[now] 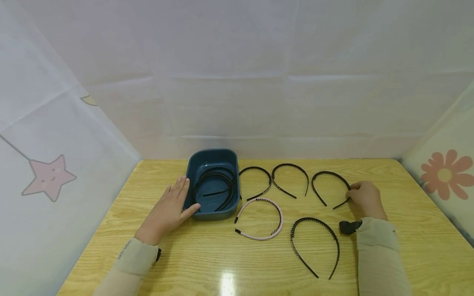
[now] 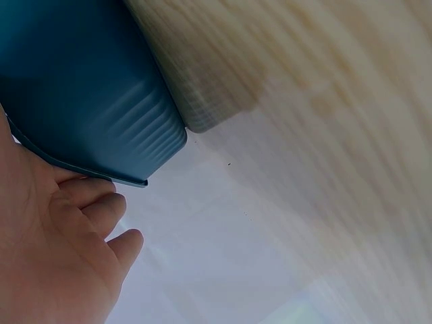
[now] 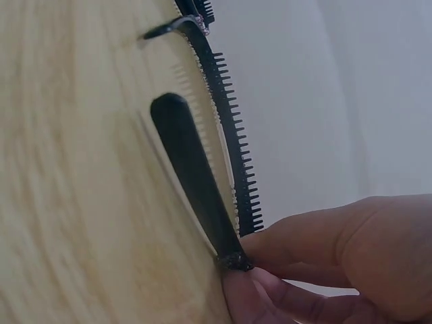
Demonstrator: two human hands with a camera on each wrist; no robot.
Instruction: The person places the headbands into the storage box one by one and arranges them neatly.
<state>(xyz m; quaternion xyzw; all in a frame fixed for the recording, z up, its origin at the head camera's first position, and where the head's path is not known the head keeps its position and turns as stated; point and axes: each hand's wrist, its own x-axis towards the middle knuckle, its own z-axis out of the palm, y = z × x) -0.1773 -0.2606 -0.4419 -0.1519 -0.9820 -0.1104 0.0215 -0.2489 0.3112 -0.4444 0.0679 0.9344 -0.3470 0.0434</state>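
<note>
My left hand (image 1: pixel 166 211) rests against a dark blue plastic basin (image 1: pixel 212 216), its straight fingers along the left side and its thumb at the near rim. In the left wrist view those fingers lie at the rim of the basin (image 2: pixel 88 101). Several black toothed headbands (image 1: pixel 214 174) lie inside it. At the right, my right hand (image 1: pixel 366 199) pinches the right side of a black headband (image 1: pixel 329 172) on the table. The right wrist view shows this headband's comb teeth and beaded edge (image 3: pixel 236 148), with thumb and finger gripping the band.
Two black headbands, a left one (image 1: pixel 255 167) and a right one (image 1: pixel 290 165), lie right of the basin. A pink headband (image 1: pixel 280 220) and another black headband (image 1: pixel 314 219) lie nearer on the wooden table (image 1: pixel 185 263). White sheets (image 1: pixel 237 102) hang behind and beside it.
</note>
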